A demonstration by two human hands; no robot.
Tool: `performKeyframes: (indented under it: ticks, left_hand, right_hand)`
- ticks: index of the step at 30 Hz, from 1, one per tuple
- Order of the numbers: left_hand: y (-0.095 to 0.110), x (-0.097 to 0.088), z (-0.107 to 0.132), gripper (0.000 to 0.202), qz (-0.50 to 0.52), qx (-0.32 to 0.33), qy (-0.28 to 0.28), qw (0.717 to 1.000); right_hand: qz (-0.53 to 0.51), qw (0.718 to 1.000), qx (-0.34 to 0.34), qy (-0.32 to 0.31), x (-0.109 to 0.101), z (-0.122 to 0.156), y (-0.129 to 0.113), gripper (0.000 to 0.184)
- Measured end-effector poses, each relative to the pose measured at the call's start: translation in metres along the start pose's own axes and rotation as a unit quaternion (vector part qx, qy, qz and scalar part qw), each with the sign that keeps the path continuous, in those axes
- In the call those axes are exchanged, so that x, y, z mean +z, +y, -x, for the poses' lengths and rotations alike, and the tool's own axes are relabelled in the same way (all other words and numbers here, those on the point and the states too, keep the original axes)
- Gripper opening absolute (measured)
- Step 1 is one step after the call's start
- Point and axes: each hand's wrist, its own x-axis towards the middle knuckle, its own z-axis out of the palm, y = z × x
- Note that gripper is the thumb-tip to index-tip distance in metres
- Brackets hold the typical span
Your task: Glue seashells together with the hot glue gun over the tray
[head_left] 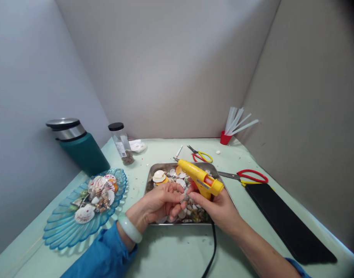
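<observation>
In my right hand (221, 210) is a yellow hot glue gun (194, 173), its nozzle pointing up and to the left. My left hand (161, 200), with a pale green bangle (130, 227) at the wrist, pinches a small greyish piece (185, 198) that looks like a shell. The thumb and fingertips of my right hand meet it from the other side. Both hands are over a metal tray (191, 224) of loose shells, where a white scallop shell (159, 176) shows at the back left. The glue gun's black cord (214, 247) runs down toward me.
At left are a blue shell-shaped dish (61, 231) of seashells, a teal bottle (83, 152) and a clear jar (121, 144). Small scissors (202, 155), larger red-handled scissors (252, 176), a black pad (287, 222) and a red cup (225, 138) of glue sticks (235, 121) lie right.
</observation>
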Motion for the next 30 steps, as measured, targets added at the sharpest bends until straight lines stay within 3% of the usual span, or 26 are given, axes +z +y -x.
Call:
performKeyframes:
  ticks: [9,15,20,25,30]
  left_hand:
    - [0.001,0.007,0.004,0.032,-0.074,0.039,0.045,0.995]
    - [-0.005,0.011,0.001,0.029,-0.168,0.096,0.136,0.972]
    - [0.003,0.01,0.006,0.025,-0.219,0.117,0.208,0.946]
    - [0.01,-0.006,0.009,0.02,-0.274,0.151,0.27,0.911]
    - [0.009,-0.018,0.006,0.018,-0.279,0.165,0.28,0.904]
  right_hand:
    - [0.004,0.994,0.025,0.105,0.0,-0.004,0.008,0.025]
    - [0.004,0.993,0.024,0.112,0.003,-0.004,0.008,0.024]
    - [0.044,0.993,0.018,0.111,-0.004,-0.003,0.005,0.034]
    - [0.158,0.986,-0.033,0.049,-0.026,0.003,0.001,0.026]
    - [0.301,0.944,-0.122,-0.052,-0.033,0.008,0.001,0.015]
